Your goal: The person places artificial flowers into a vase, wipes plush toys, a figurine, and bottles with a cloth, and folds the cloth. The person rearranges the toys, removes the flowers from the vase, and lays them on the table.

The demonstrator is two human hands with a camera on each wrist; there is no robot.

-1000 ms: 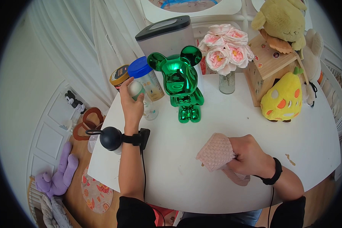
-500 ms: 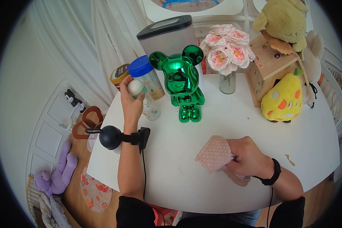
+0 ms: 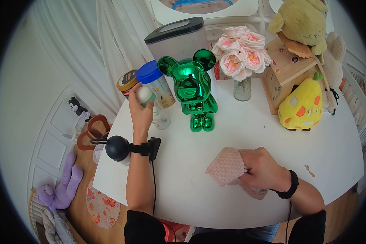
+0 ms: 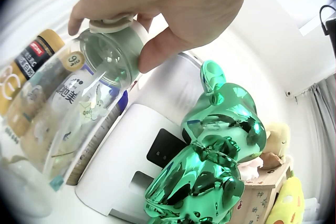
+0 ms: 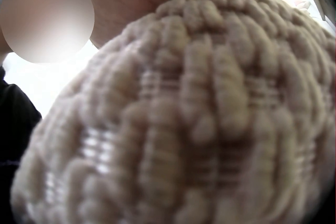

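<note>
At the table's left side my left hand point(image 3: 141, 114) grips a clear bottle point(image 3: 162, 120) by its green collar, just below the white cap point(image 3: 144, 94). The left wrist view shows the thumb and fingers of the left hand point(image 4: 168, 8) around the top of the bottle point(image 4: 79, 108), which looks transparent with a small print. Over the front right of the table my right hand point(image 3: 266, 168) holds a bunched pink textured cloth point(image 3: 227, 166). That cloth point(image 5: 210, 113) fills most of the right wrist view, hiding the fingers.
A shiny green bear figure point(image 3: 192, 87) stands right of the bottle. Behind are a blue-lidded jar point(image 3: 162, 91), a yellow-lidded tin point(image 3: 128, 80) and a grey bin point(image 3: 179, 42). Flowers point(image 3: 244, 53), a wooden house point(image 3: 288, 65) and a yellow plush point(image 3: 301, 106) stand at right. A black-topped bottle point(image 3: 117, 148) is near the left forearm.
The right hand and cloth have moved slightly left and toward the table's front edge. The left hand keeps its grip on the bottle, almost unmoved.
</note>
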